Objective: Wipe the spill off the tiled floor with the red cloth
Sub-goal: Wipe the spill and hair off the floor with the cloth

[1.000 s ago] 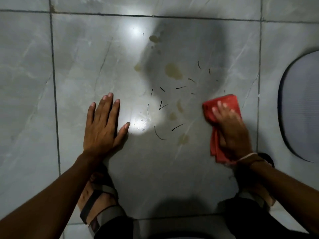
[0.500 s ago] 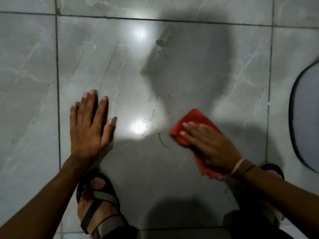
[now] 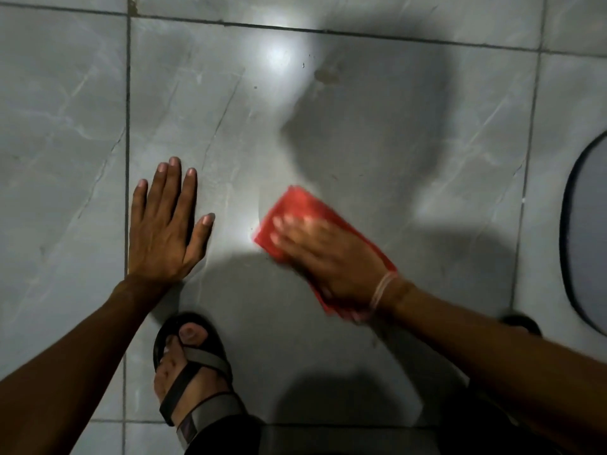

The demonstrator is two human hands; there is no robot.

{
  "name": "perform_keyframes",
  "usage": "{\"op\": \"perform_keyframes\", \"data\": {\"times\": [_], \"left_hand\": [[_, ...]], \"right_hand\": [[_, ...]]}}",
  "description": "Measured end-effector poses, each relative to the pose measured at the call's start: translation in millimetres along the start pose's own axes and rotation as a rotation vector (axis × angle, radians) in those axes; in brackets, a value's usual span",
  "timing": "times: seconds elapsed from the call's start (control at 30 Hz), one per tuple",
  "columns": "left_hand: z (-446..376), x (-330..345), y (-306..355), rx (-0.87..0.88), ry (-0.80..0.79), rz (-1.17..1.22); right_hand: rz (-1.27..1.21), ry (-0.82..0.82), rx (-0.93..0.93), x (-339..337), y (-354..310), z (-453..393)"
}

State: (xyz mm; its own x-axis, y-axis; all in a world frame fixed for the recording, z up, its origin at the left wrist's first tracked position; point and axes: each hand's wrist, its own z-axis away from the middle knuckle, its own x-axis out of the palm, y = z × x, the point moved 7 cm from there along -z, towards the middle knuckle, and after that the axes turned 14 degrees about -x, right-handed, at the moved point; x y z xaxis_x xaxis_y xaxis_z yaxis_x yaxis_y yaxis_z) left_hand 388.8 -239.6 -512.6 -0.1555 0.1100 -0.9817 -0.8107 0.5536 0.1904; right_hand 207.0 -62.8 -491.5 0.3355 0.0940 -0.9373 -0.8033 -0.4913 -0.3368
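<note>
The red cloth (image 3: pixel 297 205) lies flat on the grey tiled floor (image 3: pixel 394 159), near the middle of the big tile. My right hand (image 3: pixel 328 254) presses down on it with fingers spread, blurred by motion. My left hand (image 3: pixel 164 224) rests flat on the tile to the left, fingers apart, holding nothing. One brownish spot of spill (image 3: pixel 326 75) shows far up the tile beside a bright light glare. The tile around the cloth shows no spots or dark strands.
A foot in a dark strapped sandal (image 3: pixel 193 366) stands below my left hand. A second shoe tip (image 3: pixel 520 323) peeks out behind my right forearm. A dark-rimmed oval mat (image 3: pixel 588 234) lies at the right edge. Grout lines frame the tile.
My right hand has swept the cloth leftward and nearer across the tile. The brown spots and dark strands there have gone from sight. My left hand has stayed flat on the floor.
</note>
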Motion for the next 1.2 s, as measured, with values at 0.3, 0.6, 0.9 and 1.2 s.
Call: {"op": "perform_keyframes", "data": {"times": [0.3,0.6,0.9,1.2], "left_hand": [[0.0,0.2,0.4,-0.027,0.006,-0.012],[-0.6,-1.8,-1.4,-0.002,0.041,-0.002],[-0.4,-4.2,-0.2,-0.019,0.042,0.017],[-1.2,-2.1,-2.1,-0.011,0.029,0.02]], "right_hand": [[0.14,0.203,0.625,-91.6,189.4,74.6],[0.0,-0.033,-0.098,-14.6,22.4,-14.0],[0.086,0.039,0.178,-81.6,183.0,23.2],[-0.092,-0.076,-0.19,-6.6,-2.6,5.3]]}}
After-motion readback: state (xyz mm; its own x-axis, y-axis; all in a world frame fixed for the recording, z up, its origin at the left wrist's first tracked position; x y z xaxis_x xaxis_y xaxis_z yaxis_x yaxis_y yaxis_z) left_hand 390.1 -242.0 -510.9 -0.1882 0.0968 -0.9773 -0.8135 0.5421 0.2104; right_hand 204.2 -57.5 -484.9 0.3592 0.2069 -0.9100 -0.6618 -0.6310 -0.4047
